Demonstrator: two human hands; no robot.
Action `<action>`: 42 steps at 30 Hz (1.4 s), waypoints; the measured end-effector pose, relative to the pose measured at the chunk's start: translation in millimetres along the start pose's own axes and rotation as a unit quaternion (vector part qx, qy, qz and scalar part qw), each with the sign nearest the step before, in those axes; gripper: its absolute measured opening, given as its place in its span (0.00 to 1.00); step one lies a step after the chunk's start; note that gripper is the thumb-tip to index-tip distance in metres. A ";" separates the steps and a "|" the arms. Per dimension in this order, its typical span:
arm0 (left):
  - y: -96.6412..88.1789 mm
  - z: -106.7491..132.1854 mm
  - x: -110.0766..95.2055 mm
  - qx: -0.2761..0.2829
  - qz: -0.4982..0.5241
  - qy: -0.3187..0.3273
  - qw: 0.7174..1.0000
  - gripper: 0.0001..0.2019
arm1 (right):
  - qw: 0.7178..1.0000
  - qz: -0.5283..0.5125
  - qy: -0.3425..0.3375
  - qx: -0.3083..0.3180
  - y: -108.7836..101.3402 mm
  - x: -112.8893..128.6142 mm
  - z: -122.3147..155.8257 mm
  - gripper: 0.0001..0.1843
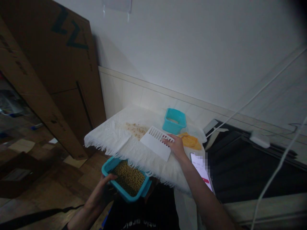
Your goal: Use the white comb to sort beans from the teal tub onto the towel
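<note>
right hand grips the slotted white plate, brown bits just left of it, left hand gripping the bean-filled bin below the tabletop edge.

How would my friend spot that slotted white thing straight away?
Start at the fringed white cloth beside the pale wall. Over it, the person's right hand grips a flat white panel. A row of slots along one edge sets it apart from the blue tub and yellow item nearby.

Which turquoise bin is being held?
The near bin, containing bean-like grains, in the left hand; the far bin stands on the white cloth, untouched by either hand.
</note>
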State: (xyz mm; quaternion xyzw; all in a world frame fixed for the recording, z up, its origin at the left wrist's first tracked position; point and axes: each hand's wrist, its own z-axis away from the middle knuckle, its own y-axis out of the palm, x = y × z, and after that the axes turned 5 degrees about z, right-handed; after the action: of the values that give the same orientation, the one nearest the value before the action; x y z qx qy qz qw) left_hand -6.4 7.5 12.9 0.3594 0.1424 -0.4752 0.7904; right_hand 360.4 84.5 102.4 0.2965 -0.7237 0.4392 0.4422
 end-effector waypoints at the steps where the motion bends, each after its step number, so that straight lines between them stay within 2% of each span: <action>1: -0.9 -1.2 0.9 0.000 0.000 0.001 1.000 0.29 | 1.000 0.007 0.005 -0.007 -5.7 -1.1 -4.9 0.24; 4: -0.8 -1.3 1.1 -0.009 -0.007 -0.003 1.000 0.29 | 0.999 0.026 0.008 -0.022 -21.2 -0.4 -14.6 0.23; 7: 1.5 1.2 -1.6 -0.011 -0.009 -0.004 1.000 0.29 | 1.000 0.018 -0.005 -0.020 -22.6 5.7 -14.8 0.23; 9: 2.5 2.5 -3.8 -0.008 -0.010 -0.007 1.000 0.30 | 1.000 -0.004 -0.014 -0.011 -10.1 11.5 -11.1 0.23; 15: -1.8 1.5 -6.8 0.006 -0.013 -0.025 1.000 0.29 | 0.999 -0.024 -0.027 -0.005 56.3 22.0 -2.6 0.19; 18: -4.7 0.0 -6.4 0.006 -0.010 -0.026 1.000 0.28 | 1.000 0.005 -0.012 -0.019 65.9 16.0 -5.0 0.17; 21: -5.5 -0.8 -6.1 0.004 -0.005 -0.028 1.000 0.29 | 0.998 0.031 -0.003 -0.046 53.9 5.4 -8.4 0.16; 25: -4.3 0.0 -6.6 0.007 -0.003 -0.030 1.000 0.30 | 0.997 0.029 -0.004 -0.071 25.3 -4.3 -10.4 0.18; 30: -3.6 2.7 -7.0 0.008 -0.009 -0.032 0.999 0.31 | 0.997 0.010 -0.001 -0.070 -15.8 -4.4 -12.8 0.27; 33: -4.2 2.5 -5.1 0.004 -0.016 -0.031 0.999 0.32 | 0.994 0.021 -0.028 -0.105 -34.2 -3.2 -14.7 0.30; 37: -4.0 0.9 -0.7 0.005 -0.015 -0.027 1.000 0.32 | 0.983 0.097 -0.077 -0.135 -32.8 -4.1 -10.1 0.23; 42: -3.7 0.7 3.2 0.004 -0.022 -0.036 0.999 0.30 | 0.976 0.140 -0.131 -0.106 -13.5 -6.0 8.2 0.13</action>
State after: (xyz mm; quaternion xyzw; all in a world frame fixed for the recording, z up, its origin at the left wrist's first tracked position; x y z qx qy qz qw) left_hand -8.0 3.9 10.0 0.3419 0.1201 -0.5059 0.7828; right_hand 370.9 71.5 100.2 0.1988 -0.8518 0.3752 0.3068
